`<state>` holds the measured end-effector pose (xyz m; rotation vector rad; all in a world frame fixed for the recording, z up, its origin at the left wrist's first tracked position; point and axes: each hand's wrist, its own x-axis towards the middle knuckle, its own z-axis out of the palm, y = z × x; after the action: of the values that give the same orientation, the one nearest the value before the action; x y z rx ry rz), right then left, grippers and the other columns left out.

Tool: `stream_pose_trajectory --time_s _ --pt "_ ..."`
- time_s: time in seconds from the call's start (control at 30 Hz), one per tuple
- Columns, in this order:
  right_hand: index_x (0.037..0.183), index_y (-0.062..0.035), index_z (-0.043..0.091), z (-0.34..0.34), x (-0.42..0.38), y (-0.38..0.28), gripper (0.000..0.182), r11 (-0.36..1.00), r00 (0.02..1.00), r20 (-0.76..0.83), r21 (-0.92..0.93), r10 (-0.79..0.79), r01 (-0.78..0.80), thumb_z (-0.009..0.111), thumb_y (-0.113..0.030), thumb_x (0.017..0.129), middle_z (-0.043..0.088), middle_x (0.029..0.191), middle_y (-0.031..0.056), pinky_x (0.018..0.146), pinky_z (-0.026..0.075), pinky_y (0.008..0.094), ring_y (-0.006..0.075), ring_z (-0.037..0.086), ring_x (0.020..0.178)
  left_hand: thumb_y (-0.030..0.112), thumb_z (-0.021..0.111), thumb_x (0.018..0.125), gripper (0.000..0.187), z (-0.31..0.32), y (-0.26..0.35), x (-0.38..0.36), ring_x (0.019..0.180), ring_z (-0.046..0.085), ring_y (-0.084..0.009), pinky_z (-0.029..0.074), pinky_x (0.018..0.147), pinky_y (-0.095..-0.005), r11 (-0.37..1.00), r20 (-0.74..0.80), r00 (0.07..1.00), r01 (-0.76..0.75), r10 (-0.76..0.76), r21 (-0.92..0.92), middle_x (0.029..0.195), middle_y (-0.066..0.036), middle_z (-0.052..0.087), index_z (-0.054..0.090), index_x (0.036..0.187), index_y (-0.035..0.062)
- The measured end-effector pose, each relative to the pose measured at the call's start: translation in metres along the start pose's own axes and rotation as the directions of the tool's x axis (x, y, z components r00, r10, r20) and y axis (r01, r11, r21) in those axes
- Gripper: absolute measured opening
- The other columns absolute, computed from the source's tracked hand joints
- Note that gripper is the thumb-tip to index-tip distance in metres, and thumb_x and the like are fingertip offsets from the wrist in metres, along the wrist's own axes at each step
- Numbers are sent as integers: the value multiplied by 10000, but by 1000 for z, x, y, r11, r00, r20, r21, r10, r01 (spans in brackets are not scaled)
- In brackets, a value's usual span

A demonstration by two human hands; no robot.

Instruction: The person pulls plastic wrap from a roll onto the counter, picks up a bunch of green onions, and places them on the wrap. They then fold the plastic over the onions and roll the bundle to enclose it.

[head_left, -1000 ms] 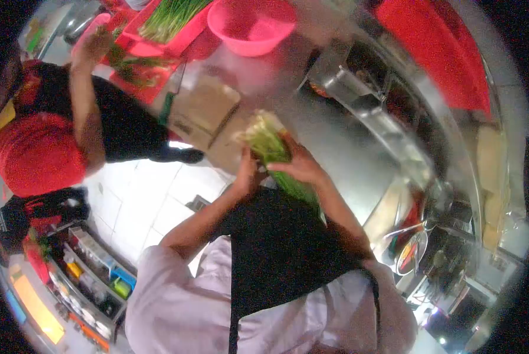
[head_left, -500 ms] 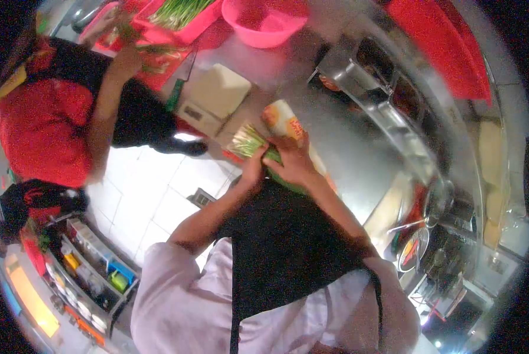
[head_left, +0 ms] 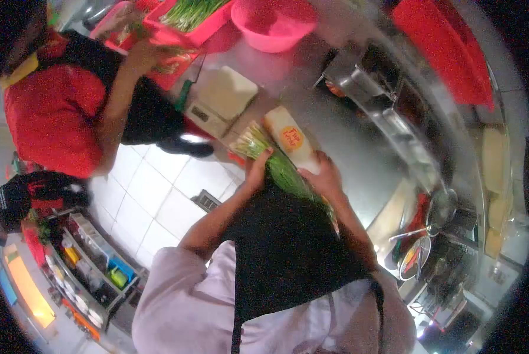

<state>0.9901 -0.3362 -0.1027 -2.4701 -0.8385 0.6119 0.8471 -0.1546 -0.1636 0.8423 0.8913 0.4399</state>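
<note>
A bundle of garlic chives or thin spring onions (head_left: 285,176), pale stem ends toward the far side, lies in front of my apron. My left hand (head_left: 256,171) is closed around its left side, thumb on top. On the right, my right hand (head_left: 326,176) grips the edge of a white printed plastic bag (head_left: 289,137) with an orange round label. The bag lies flat beside and partly under the greens; its lower end is hidden by my hand and forearm.
A kitchen scale (head_left: 224,99) and a green-handled knife (head_left: 186,89) lie beyond my left hand. Farther back are a pink basin (head_left: 274,26) and a red tray (head_left: 208,32) of greens. A co-worker in red (head_left: 55,118) works at left. Metal containers (head_left: 388,112) line the right.
My right hand has moved off the greens, right and toward me, onto the bag's edge. The bag's label and the bundle's green length now show more. My left hand stays on the bundle.
</note>
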Motion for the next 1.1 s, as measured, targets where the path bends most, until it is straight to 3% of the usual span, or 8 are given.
stream_pose_trajectory --time_s 0.27,0.43,0.8,0.9,0.97,1.03,1.07,1.1 --pt "1447 -140 512 -13 27 10 870 951 981 -105 -282 -163 128 734 -657 784 651 1271 226 966 534 500 414 632 1158 301 814 858 572 16 -1 2 1041 631 -221 513 922 -361 999 -63 997 -40 40 2 1177 -97 658 581 1285 0" --pt "1436 -182 544 -36 47 16 788 980 996 88 -196 -11 28 656 -690 844 629 1360 189 1021 507 478 393 625 1202 299 818 857 566 13 -26 20 1041 625 -216 497 930 -357 996 -70 997 -20 14 -85 1174 -85 660 589 1281 2" --pt "1508 -130 406 -23 12 19 962 951 957 -133 -211 -258 227 732 -679 789 569 1370 228 961 525 523 433 595 1203 83 880 770 577 43 -22 -18 1109 581 -243 473 997 -368 950 3 970 -240 244 198 1207 -108 620 551 1227 -44" --pt "1500 -132 416 -52 -31 40 959 985 999 -42 -173 -33 25 739 -680 782 587 1336 233 973 515 520 419 581 1228 94 886 756 731 31 -41 -8 1186 537 -250 435 1049 -373 973 35 982 -189 186 134 1293 -125 566 440 1316 -58" --pt "1485 -124 434 -58 -46 58 945 982 997 -2 -174 78 -77 738 -680 783 604 1312 229 982 509 518 414 586 1222 114 901 730 904 35 -31 -17 1221 499 -259 404 1083 -380 969 24 985 -170 168 179 1347 -143 511 314 1393 -68" --pt "1471 -116 452 -56 -49 74 932 973 985 59 -171 165 -153 737 -679 784 620 1288 225 992 503 517 410 592 1216 122 902 721 1007 38 -7 -32 1276 449 -276 372 1112 -397 674 -249 902 -58 351 737 1351 -156 499 228 1443 -72" --pt "1447 -108 478 -54 -48 77 903 975 997 11 -212 76 -72 731 -675 793 635 1269 215 991 502 520 408 606 1197 122 902 721 1007 35 -8 -33 1276 449 -276 372 1112 -397 667 -251 900 -57 357 743 1351 -156 499 228 1443 -72" --pt "1424 -100 504 -50 -48 79 874 967 999 -37 -253 -10 1 726 -671 801 651 1250 205 990 500 523 405 620 1178 167 889 740 970 33 -12 -34 1295 437 -311 366 1123 -434 619 -97 832 -322 546 716 1345 -179 503 267 1452 -53"
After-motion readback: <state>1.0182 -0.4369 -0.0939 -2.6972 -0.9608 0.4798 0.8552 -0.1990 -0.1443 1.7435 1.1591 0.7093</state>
